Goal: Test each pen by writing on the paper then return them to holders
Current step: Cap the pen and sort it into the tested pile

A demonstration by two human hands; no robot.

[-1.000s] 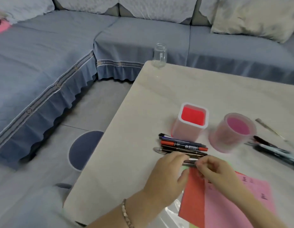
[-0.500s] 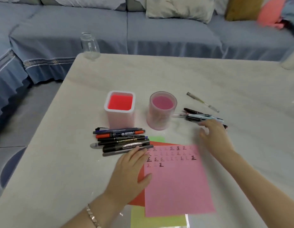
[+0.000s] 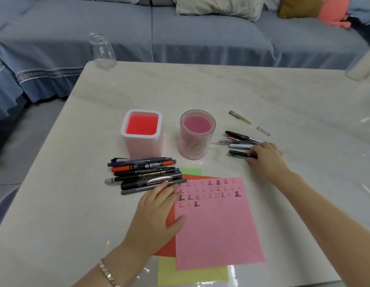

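Note:
A pink paper (image 3: 217, 226) with rows of written marks lies on red and green sheets. My left hand (image 3: 157, 212) rests flat on its left edge, fingers apart, next to a pile of several markers and pens (image 3: 144, 175). A square white holder (image 3: 142, 132) with a red inside and a round pink holder (image 3: 197, 134) stand behind, both with no pens in them. To the right lies a second group of pens (image 3: 240, 141). My right hand (image 3: 267, 156) lies over their right ends, fingers closing on a black pen (image 3: 241, 153).
A clear pen with a gold tip (image 3: 249, 122) lies apart at the back right. An empty glass jar (image 3: 101, 51) stands at the table's far left corner. A white object (image 3: 362, 67) sits at the far right edge. A blue sofa surrounds the table.
One second ago both hands held a pen by the left pile. My right hand has moved right onto the other pens, and my left hand has settled on the paper.

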